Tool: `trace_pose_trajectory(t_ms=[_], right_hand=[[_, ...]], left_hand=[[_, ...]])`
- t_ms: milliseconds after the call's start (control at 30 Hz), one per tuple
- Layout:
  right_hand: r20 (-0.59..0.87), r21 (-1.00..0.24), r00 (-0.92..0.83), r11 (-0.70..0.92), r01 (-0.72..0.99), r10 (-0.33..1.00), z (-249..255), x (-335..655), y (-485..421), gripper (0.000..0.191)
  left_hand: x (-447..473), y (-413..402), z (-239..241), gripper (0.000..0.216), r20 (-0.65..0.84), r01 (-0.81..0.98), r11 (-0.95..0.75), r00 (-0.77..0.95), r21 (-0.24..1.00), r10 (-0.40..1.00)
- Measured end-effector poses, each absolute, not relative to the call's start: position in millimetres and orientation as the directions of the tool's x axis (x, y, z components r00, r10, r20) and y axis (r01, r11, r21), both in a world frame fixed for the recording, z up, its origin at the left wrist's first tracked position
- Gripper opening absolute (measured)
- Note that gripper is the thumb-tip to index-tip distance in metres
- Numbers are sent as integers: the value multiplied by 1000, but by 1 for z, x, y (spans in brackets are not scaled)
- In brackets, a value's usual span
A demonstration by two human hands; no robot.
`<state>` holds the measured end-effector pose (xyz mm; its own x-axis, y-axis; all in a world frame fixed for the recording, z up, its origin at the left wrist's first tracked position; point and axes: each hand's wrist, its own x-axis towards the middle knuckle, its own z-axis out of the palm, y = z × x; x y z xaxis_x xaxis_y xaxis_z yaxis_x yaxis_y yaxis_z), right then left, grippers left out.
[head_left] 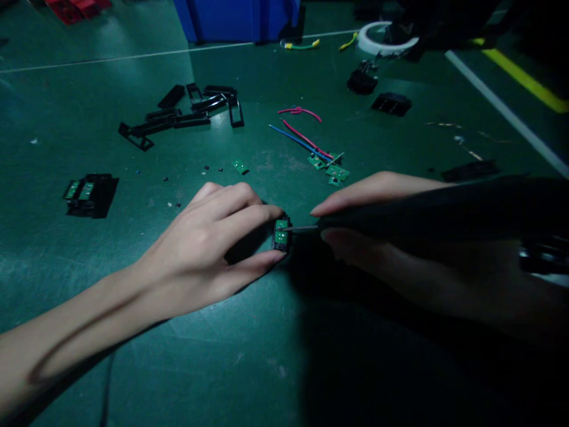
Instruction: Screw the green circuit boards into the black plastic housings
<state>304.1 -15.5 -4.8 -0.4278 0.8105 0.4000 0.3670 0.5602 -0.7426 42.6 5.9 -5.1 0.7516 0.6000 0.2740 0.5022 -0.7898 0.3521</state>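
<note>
My left hand (208,237) pinches a small black housing (274,244) between thumb and forefinger, holding it against the green work surface. Inside the housing sits a green circuit board (281,232). My right hand (382,249) is closed around a thick, dark screwdriver (422,204), much of it lost in shadow. The thin metal bit points left and its tip meets the circuit board, or lies just over it; I cannot tell which. Beyond my hands lie a loose green board (240,166) and several small boards (336,172) beside red and blue wires (304,141).
Black rectangular frames (191,110) lie in a loose group at the back left. A black housing with green boards (90,194) stands at the left. Farther back are a blue bin (240,21), a roll of white tape (386,38) and black parts (391,104).
</note>
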Motion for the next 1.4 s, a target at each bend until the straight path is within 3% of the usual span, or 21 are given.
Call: trace_pose_trajectory(t_ms=[1400], right_hand=[[381,-761,-405,530,373,831,-3,303,-16,7]], left_hand=[[42,6,-7,40,273,490,-792,757,364,594]])
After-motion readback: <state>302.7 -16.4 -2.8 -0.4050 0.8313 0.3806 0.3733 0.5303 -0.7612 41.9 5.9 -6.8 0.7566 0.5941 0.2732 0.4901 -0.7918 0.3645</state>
